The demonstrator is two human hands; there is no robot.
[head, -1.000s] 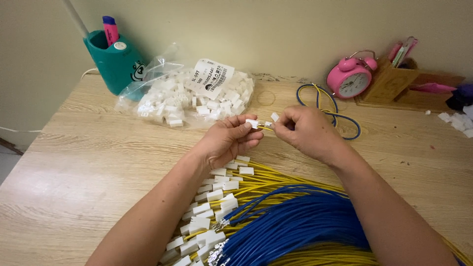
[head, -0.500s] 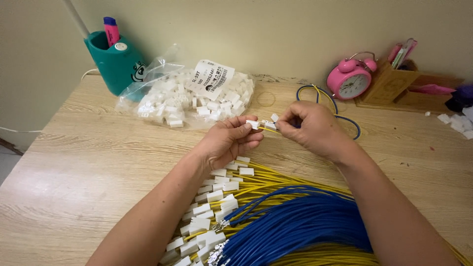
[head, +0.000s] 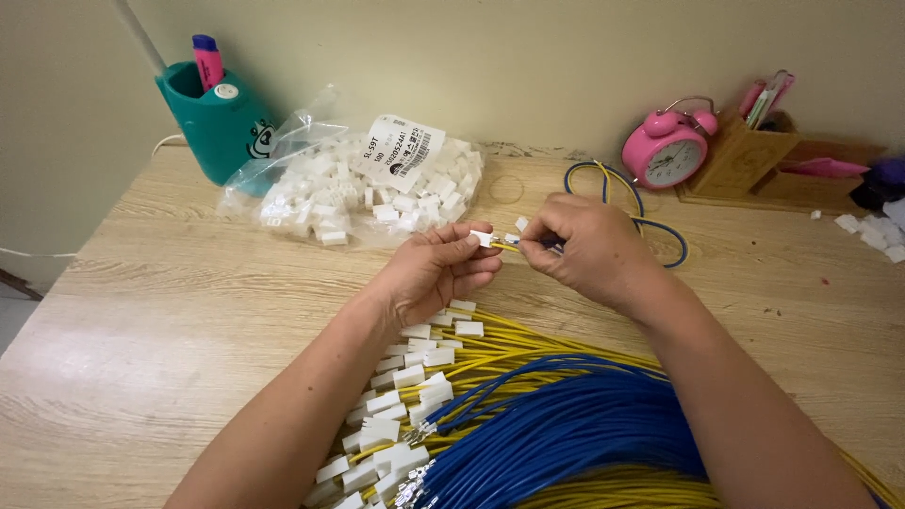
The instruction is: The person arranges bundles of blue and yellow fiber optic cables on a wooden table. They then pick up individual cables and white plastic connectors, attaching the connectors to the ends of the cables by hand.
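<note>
I see left hand [head: 429, 273] pinching small white plastic connector [head: 483, 238], right hand [head: 589, 250] pinching yellow wire [head: 504, 245]; clear plastic bag [head: 283, 165] holds white connectors, teal cup [head: 219, 123] a pink marker [head: 207, 61]

A teal plastic pen holder [head: 224, 123] with a pink highlighter [head: 208, 62] is seen at the back left; a round pink alarm clock [head: 670, 152] is placed beside a bamboo desk organiser [head: 738, 162]; scattered white scraps [head: 875, 230] are seen far right

You face a light wood-grain table [head: 170, 311] pushed against a plain pale wall [head: 528, 66], soft even light — no hard shadows, a strip of pale floor [head: 11, 316] at your far left, a white cable [head: 24, 253] trailing off the table edge there.
</note>
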